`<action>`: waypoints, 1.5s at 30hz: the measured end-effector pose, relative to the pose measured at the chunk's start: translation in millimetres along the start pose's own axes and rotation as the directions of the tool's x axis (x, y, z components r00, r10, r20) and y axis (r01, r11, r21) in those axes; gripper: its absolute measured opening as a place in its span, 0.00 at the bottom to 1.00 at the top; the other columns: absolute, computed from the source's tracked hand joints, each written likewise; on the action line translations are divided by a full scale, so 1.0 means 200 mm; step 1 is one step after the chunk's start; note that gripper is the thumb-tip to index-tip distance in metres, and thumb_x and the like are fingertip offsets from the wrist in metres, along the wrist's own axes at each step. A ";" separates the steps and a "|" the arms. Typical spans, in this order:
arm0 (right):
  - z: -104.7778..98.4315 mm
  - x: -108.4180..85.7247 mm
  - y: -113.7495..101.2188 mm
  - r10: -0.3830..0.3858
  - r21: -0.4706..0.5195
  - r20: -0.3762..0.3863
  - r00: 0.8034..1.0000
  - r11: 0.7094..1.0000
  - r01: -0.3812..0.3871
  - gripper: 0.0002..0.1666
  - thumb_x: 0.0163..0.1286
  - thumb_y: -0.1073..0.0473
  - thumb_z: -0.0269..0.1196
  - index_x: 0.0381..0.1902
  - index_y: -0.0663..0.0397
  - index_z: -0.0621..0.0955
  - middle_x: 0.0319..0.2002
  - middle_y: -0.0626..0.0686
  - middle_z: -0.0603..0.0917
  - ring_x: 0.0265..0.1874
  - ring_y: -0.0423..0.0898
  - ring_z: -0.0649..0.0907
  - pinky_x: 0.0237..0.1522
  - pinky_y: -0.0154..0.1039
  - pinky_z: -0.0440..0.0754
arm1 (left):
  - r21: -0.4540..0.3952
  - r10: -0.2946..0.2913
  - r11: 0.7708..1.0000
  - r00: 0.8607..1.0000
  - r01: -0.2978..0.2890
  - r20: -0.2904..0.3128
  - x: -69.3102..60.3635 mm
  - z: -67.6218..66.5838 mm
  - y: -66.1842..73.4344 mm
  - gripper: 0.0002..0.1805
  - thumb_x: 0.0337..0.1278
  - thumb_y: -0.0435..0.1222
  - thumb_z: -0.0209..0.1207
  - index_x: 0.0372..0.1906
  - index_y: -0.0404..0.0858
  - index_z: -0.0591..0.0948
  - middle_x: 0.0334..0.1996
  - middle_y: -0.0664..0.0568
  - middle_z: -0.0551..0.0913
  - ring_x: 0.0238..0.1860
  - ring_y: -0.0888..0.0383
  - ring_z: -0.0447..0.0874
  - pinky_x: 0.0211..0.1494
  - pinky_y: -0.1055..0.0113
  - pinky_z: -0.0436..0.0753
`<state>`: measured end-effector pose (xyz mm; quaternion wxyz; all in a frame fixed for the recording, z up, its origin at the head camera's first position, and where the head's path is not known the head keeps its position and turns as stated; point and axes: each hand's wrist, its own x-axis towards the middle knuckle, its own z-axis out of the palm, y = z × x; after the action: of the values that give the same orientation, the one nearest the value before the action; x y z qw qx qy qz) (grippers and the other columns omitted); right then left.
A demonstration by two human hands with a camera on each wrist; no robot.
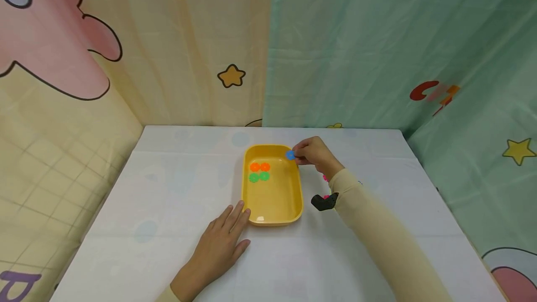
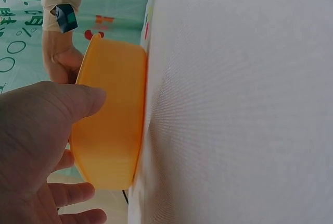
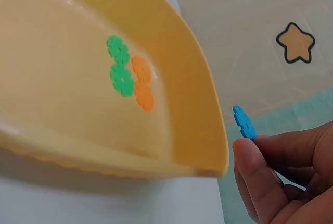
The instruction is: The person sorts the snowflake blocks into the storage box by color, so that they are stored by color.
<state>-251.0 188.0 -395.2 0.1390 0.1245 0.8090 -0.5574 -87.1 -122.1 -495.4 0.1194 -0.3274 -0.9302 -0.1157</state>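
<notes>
A yellow tray lies on the table, holding two orange flower-shaped discs above two green ones toward its left side. With thumb and fingers my right hand pinches a blue flower-shaped disc at the tray's far right corner; the right wrist view shows the blue disc just beyond the rim. My left hand is spread at the tray's near left corner, fingertips at the wall. In the left wrist view, its thumb lies in front of the tray wall.
Pink pieces lie on the white table to the right of the tray, partly hidden by my right forearm. A bit of blue shows beyond the sleeve. Printed curtains stand behind the table and at its sides.
</notes>
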 end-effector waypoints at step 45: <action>0.58 0.04 0.10 0.076 -0.105 0.093 0.993 0.992 -0.066 0.02 0.65 0.74 0.67 0.35 0.69 0.86 0.29 0.58 0.86 0.22 0.47 0.85 0.35 0.38 0.89 | 0.008 0.002 1.000 1.000 -0.002 0.011 0.00 0.00 -0.01 0.42 0.60 0.52 0.69 0.76 0.42 0.68 0.79 0.45 0.61 0.73 0.40 0.68 0.60 0.46 0.81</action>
<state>-241.9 87.1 -455.3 0.2039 0.1189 0.8237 -0.5156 -88.2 -123.0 -496.0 0.1159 -0.3286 -0.9309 -0.1099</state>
